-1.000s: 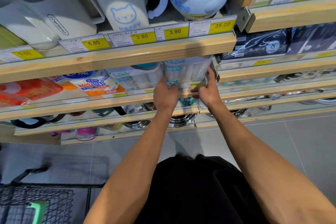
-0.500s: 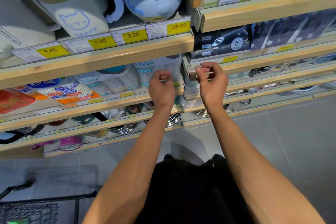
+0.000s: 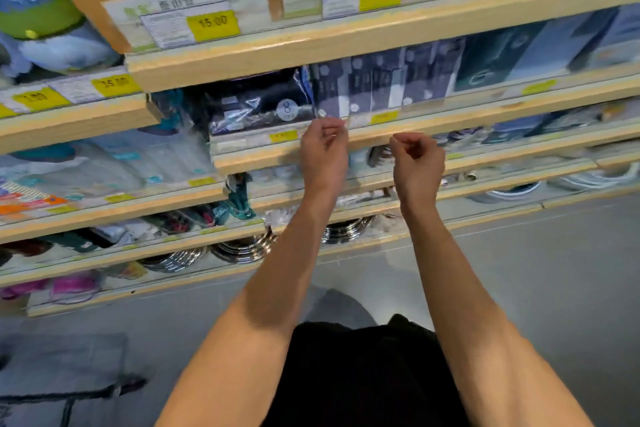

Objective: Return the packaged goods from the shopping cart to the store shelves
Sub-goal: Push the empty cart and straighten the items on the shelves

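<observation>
Shelves [image 3: 346, 48] of pale wood fill the view, with dark packaged goods [image 3: 256, 104] lying behind the price rail of the middle shelf. Below that rail, the left hand [image 3: 323, 152] pinches something thin and pale at the rail's edge; the right hand [image 3: 417, 163] is loosely curled beside it, empty as far as shows. Shelving seems finished here; next comes a turn back for more. No cart shows. Steel bowls [image 3: 239, 248] sit lower down.

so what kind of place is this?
Most likely a household-goods aisle in a retail store. Tiered wooden shelves carry yellow price tags along their front edges, packaged goods sit in rows, and stacked metal bowls fill a low shelf. Both hands are at a shelf edge.
</observation>
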`<move>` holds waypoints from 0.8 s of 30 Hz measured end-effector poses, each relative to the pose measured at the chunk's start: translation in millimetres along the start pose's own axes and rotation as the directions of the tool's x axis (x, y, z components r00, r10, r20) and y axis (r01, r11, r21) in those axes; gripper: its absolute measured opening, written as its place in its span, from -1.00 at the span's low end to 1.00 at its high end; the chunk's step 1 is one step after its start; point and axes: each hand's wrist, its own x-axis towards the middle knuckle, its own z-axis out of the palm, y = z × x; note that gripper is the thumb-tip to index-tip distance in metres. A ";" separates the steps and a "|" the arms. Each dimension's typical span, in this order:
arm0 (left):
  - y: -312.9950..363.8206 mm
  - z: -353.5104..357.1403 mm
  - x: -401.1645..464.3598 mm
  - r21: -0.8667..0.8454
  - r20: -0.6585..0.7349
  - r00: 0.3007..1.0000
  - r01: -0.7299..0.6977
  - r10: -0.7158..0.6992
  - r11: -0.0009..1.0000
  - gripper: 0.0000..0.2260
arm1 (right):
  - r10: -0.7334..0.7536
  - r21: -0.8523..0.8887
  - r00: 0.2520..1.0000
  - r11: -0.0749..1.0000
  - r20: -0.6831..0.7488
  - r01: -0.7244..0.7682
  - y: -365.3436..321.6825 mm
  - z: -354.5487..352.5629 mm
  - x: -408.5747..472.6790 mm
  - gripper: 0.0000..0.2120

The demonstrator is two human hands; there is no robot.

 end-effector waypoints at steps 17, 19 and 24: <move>41.6 67.0 60.8 0.399 -0.326 0.945 0.111 0.027 0.910 -0.71 | 0.119 -0.374 0.936 0.927 0.331 0.015 -58.8 -65.4 173.8 -0.50; 41.8 70.7 59.3 0.430 -0.314 0.949 0.100 0.045 0.897 -0.71 | 0.147 -0.362 0.925 0.932 0.351 -0.011 -60.9 -66.5 179.0 -0.60; 49.7 69.1 66.6 0.401 -0.312 0.950 0.134 -0.002 0.906 -0.73 | 0.142 -0.321 0.924 0.947 0.355 -0.023 -56.7 -65.8 187.1 -0.65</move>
